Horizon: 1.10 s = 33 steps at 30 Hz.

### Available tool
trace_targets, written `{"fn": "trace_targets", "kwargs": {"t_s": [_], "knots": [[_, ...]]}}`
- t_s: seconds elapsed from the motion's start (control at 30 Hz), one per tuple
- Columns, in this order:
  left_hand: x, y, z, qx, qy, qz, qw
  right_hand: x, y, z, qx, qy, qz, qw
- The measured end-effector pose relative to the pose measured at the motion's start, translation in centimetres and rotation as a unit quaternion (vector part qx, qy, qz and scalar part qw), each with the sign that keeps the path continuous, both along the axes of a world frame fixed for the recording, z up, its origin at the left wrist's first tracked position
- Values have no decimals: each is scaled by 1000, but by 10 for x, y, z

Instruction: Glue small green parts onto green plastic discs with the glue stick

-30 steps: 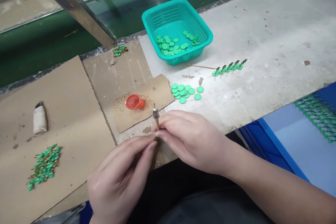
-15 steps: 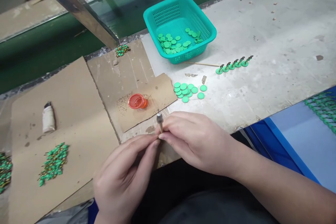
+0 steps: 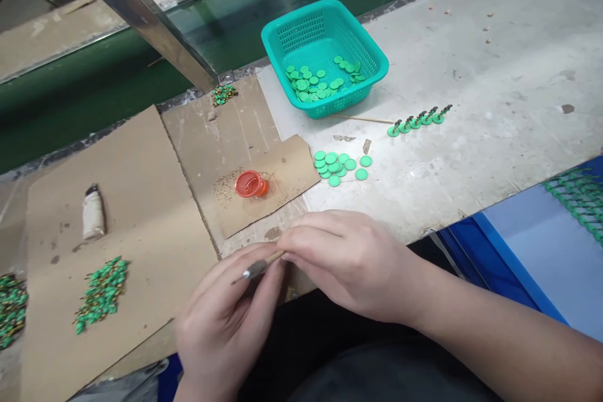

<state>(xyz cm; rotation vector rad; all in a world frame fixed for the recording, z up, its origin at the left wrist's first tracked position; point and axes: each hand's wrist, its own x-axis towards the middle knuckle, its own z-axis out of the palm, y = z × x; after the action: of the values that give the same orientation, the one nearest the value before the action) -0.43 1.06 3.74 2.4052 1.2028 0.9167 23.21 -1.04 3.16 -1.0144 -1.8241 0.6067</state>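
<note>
Since the earlier frame, the tool has swung from upright to a slant, its tip now pointing left across the left hand.

At the far left, a heap of small green pieces runs out of view. Next, a bottle and a green pile lie on cardboard, which perhaps keeps the table clean. The left hand is curled, fingertips just beside the right hand's; whether its grip holds anything is hidden.

The red cup stands on a smaller card, likely to catch drips. The tool is at the table's near edge, pinched by the right hand, its grip closed around the handle; holding it so near the body probably gives steadiness and a close view.

Loose discs lie just beyond, seemingly for easy reach; more sit in the basket. A stick leads to a row of stemmed discs, apparently lined up to stay apart from the loose ones.
</note>
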Motion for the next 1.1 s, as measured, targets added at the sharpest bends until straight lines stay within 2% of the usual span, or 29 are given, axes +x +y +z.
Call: {"fn": "trace_targets", "kwargs": {"t_s": [0.2, 0.3, 0.53, 1.1], "knots": [[1, 0, 3, -40, -3, 6, 999, 1, 1, -9, 30, 70, -45, 996], [2, 0, 3, -45, -15, 8, 999, 1, -1, -9, 28, 67, -65, 995], [4, 1, 3, -55, -11, 5, 998, 0, 0, -6, 39, 52, -35, 997], [1, 2, 0, -39, -18, 9, 999, -2, -1, -6, -4, 3, 4, 1000]]}}
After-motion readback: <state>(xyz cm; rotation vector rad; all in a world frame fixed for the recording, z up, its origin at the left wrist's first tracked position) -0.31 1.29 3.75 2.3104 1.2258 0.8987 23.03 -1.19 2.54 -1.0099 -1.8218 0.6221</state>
